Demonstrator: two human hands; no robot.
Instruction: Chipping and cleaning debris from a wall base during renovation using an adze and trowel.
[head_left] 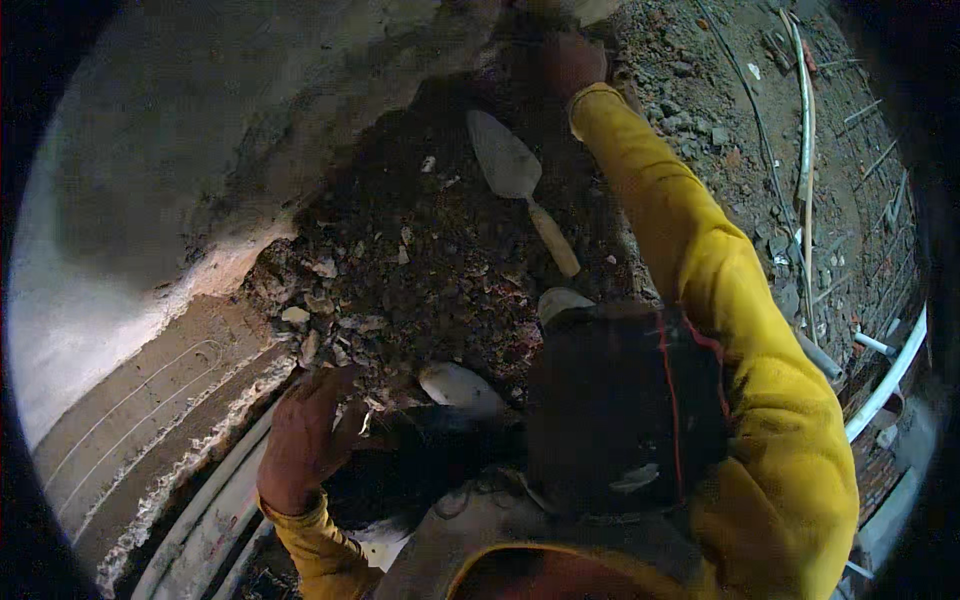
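My left hand point(308, 437) is low at the left, by the rubble's edge and some long grey pipes point(215, 525). Its thumb and fingers stand apart, and I make out nothing held in them. Far ahead, my right hand point(574, 65) reaches down in deep shadow beside a pale, rounded thing point(592, 9). Its fingers are hidden, so its grip does not show. Between the hands a pointed trowel point(503, 155) with a wooden handle point(553, 241) lies flat on dark, broken soil point(420, 260). Neither hand touches it.
Two pale shoe tips point(460, 388) show below the trowel, near my dark-clad knee point(625, 400). A pale wall point(150, 200) and a grooved ledge point(160, 390) border the left. Light pipes point(805, 150), a dark cable point(752, 100) and loose gravel point(690, 110) lie on the right.
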